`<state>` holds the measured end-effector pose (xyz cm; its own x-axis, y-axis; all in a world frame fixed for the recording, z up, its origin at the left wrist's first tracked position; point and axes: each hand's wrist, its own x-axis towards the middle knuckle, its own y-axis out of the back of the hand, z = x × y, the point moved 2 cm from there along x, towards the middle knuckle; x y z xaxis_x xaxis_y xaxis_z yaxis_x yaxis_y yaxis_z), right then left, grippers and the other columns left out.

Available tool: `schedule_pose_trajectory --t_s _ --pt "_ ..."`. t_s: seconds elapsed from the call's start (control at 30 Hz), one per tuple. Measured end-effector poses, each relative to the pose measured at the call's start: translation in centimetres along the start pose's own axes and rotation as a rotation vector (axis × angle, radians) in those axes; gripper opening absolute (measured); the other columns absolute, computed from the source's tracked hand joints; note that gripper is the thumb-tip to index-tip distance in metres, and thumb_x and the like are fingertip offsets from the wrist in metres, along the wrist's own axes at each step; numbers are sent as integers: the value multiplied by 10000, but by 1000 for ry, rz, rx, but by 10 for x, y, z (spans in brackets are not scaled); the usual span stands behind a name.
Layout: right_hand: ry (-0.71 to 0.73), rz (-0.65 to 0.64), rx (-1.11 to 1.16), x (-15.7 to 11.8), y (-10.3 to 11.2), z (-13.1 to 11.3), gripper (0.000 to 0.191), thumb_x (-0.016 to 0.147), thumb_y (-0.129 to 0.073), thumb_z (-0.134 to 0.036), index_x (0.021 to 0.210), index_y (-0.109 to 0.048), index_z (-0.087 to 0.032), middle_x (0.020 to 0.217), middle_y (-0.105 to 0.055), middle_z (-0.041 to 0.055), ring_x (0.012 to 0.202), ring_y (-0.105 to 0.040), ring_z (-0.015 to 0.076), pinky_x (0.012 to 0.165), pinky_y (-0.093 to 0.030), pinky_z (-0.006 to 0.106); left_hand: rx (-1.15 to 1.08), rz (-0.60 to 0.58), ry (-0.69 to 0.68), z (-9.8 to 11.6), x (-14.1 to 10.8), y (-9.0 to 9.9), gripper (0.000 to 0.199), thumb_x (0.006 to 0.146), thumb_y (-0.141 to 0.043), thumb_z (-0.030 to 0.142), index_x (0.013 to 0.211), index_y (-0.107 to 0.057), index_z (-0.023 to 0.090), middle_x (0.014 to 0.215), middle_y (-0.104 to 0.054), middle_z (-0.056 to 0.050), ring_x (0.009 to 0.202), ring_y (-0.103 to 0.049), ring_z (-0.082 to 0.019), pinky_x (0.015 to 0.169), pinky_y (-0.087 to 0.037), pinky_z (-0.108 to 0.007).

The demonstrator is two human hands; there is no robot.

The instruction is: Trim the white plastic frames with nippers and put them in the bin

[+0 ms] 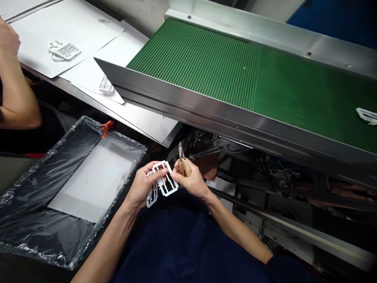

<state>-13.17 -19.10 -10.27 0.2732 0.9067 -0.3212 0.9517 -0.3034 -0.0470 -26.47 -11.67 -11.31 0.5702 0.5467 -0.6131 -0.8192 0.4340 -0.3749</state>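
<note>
My left hand (145,181) is closed on white plastic frames (165,184), pinching them between thumb and fingers. One frame faces up, and another hangs lower to the left. In my right hand (190,179) is a pair of pliers (184,165) with tan handles, its metal jaws pointing up and away from me. The right thumb and fingertips touch or nearly touch the right edge of the upper frame. Both hands are close together in front of my dark blue clothing, below the conveyor's metal side.
A green conveyor belt (206,63) crosses the upper right, with a white part (366,116) on it. A plastic-lined bin (26,220) with an orange clip (107,128) is at left. Stacked white parts (66,52) lie on white sheets. Another person's arm (17,90) shows at far left.
</note>
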Motion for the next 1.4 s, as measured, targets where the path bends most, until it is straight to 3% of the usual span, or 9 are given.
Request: schedule_pose_trajectory --t_s 0.27,0.47,0.53,0.87,1.17,1.4 --pt "63 -40 -165 -6 -1 -10 144 742 -570 -263 831 -486 -187 735 -502 -25 633 -474 98 594 -414 216 142 -75 -40 7 2 5 287 685 -724 307 924 -622 186 756 -626 -17 639 -575 -146 582 -463 -230" --pt "160 18 -407 -18 1 -11 124 789 -519 -258 894 -482 -202 726 -535 -20 598 -487 109 610 -404 234 502 55 -318 21 6 11 258 742 -666 357 951 -645 207 776 -592 3 682 -501 -119 627 -410 -190" --pt "182 29 -449 -23 0 -8 134 800 -507 -262 917 -479 -204 765 -550 -5 617 -502 116 624 -409 238 614 46 -366 24 6 11 229 774 -626 369 931 -657 207 785 -603 -5 677 -501 -126 623 -400 -199" --pt "163 89 -466 -41 -10 1 180 802 -510 -243 969 -454 -204 791 -572 10 644 -541 132 637 -426 244 782 -166 -404 35 6 3 216 816 -560 379 912 -644 205 836 -650 -25 745 -574 -170 666 -427 -229" --pt "125 108 -499 -59 -16 13 199 805 -505 -258 981 -427 -206 762 -547 -10 633 -519 121 628 -420 243 766 -478 -197 28 20 -4 208 845 -524 373 848 -576 171 872 -597 -23 806 -530 -173 720 -408 -269" --pt "-1 151 -467 -77 -16 16 185 799 -519 -256 949 -424 -205 721 -539 -26 628 -518 118 637 -413 242 845 -680 -145 21 29 -17 225 874 -473 373 806 -523 164 827 -541 -3 781 -486 -157 723 -379 -279"
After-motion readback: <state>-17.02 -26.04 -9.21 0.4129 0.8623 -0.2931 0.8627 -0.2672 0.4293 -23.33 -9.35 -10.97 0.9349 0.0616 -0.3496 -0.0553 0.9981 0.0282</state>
